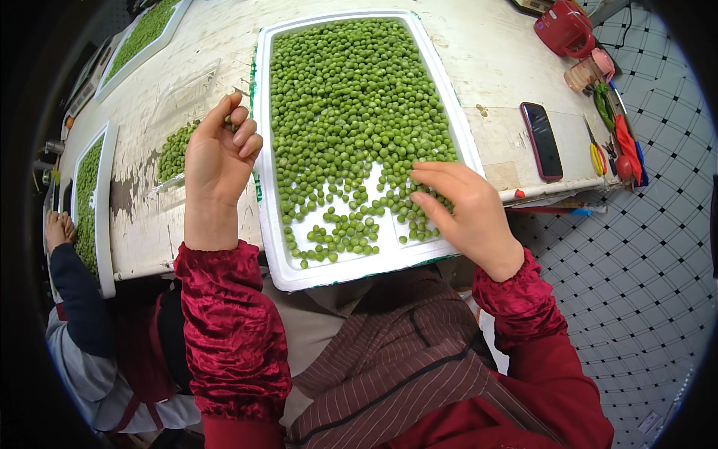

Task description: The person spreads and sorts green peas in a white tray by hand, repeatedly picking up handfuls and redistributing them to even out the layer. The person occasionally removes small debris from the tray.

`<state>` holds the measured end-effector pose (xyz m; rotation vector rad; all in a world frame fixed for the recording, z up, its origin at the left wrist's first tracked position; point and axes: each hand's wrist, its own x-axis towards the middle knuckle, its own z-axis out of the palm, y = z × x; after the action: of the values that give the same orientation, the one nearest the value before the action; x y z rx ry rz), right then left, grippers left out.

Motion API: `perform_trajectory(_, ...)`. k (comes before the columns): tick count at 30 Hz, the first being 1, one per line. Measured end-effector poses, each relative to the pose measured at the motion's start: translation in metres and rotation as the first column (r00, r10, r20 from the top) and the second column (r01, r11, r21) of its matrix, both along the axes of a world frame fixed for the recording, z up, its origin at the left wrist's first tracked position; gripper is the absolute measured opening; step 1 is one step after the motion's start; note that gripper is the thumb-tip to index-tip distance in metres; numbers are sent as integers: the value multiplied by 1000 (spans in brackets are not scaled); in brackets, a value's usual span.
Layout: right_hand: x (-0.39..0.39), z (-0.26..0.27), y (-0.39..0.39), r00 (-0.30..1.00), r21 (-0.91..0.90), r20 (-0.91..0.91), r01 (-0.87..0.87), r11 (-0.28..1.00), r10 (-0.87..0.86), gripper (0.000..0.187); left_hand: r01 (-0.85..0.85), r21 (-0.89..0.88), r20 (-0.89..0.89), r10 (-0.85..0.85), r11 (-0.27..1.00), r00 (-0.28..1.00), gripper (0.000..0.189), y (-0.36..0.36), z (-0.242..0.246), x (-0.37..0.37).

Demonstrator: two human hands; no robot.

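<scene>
Before me lies a white foam tray (280, 269) holding many loose green peas (348, 101); its white bottom shows between scattered peas at the near end. My left hand (224, 140) is raised, palm up with curled fingers, between the tray's left edge and a clear plastic container (174, 182) of peas, which it partly hides. Something green shows between its fingers, seemingly peas. At the right near part of the tray, my right hand (463, 207) has its fingertips at the peas, thumb and fingers apart; whether anything lies under them is hidden.
Further left are two more white trays of peas (109, 207) (140, 33), and a co-worker's hand (59, 230). On the right lie a phone (542, 140), yellow-handled scissors (596, 154), green peppers (604, 106), a pink-lidded bottle (589, 70) and a red kettle (564, 28).
</scene>
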<state>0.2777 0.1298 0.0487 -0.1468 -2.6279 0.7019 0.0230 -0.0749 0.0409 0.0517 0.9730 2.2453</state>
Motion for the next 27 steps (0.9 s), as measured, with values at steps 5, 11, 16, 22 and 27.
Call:
perform_trajectory(5, 1, 6, 15, 996, 56, -78, 58, 997, -53, 16, 1, -1, 12, -1, 1000, 1000, 15, 0, 0, -1)
perform_trajectory(11, 1, -5, 24, 995, 110, -54, 89, 990, -84, 17, -45, 8, 29, 45, 999, 999, 17, -2, -2, -2)
perform_trajectory(16, 0, -14, 28, 994, 127, -44, 101, 987, -96, 21, -287, -99, -112, 276, 953, 955, 31, -28, -10, -37)
perform_trajectory(22, 1, -14, 27, 995, 100, -41, 96, 990, -92, 21, -761, -521, -787, 128, 387, 604, 28, -78, -56, -112)
perform_trajectory(27, 3, -14, 28, 994, 68, -57, 94, 993, -90, 21, -793, -608, -760, -300, 19, 576, 27, -95, -78, -128)
